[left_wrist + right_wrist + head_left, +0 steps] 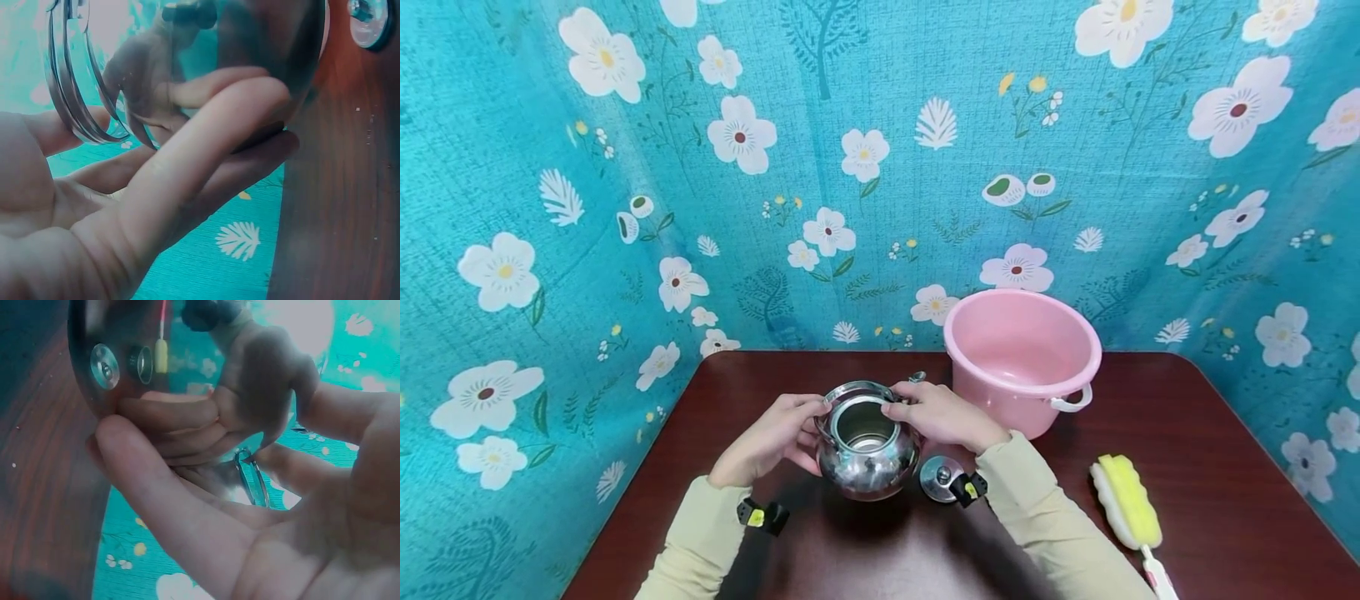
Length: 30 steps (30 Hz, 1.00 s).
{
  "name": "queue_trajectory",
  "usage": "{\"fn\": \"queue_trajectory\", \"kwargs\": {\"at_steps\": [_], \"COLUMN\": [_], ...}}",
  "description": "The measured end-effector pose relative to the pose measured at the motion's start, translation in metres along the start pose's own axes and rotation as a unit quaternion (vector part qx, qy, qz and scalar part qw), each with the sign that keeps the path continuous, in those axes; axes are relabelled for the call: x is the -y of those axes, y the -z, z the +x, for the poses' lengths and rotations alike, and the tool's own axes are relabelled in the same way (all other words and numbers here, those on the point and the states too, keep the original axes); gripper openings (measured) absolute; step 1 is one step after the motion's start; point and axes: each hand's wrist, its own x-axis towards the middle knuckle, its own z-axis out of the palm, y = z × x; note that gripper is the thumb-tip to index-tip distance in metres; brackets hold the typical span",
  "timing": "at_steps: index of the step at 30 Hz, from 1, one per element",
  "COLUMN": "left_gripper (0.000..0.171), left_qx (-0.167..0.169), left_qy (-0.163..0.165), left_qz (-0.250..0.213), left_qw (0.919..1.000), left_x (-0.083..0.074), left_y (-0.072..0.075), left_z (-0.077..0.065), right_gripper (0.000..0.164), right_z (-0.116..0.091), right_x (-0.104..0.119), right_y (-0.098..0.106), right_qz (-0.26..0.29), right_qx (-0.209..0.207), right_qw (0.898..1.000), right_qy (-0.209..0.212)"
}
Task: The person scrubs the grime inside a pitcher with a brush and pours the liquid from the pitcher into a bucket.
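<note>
A shiny metal teapot (pixel 868 477) is held between both hands over the table, tilted so that its uncovered mouth faces me. Its bail handle (pixel 857 386) lies back behind the mouth, and the spout tip (pixel 917 377) pokes out past the right hand. My left hand (pixel 780 433) grips the left side, thumb near the rim and fingers curled under the round body. On the opposite side my right hand (pixel 946 414) grips it likewise, thumb at the rim. The knobbed metal lid (pixel 942 478) lies on the table by the right wrist.
A pink bucket (pixel 1022 379) with a white handle stands at the back right of the dark red table (pixel 745 375). Toward the right front lies a yellow and white sponge brush (pixel 1127 500). Flowered blue cloth (pixel 880 208) hangs behind and on both sides.
</note>
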Motion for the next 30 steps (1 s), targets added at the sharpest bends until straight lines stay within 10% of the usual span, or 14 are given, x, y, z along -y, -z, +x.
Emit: {"fn": "queue_trajectory", "kwargs": {"at_steps": [30], "left_gripper": [0.039], "left_qx": [0.045], "left_qy": [-0.007], "left_qz": [0.027], "left_qw": [0.9986], "left_x": [-0.064], "left_y": [-0.028], "left_z": [0.007], "right_gripper": [0.038], "right_z": [-0.052], "right_x": [0.02], "right_y": [0.054], "right_qz": [0.116], "right_qx": [0.025], "right_qw": [0.993], "right_qy": [-0.017]}}
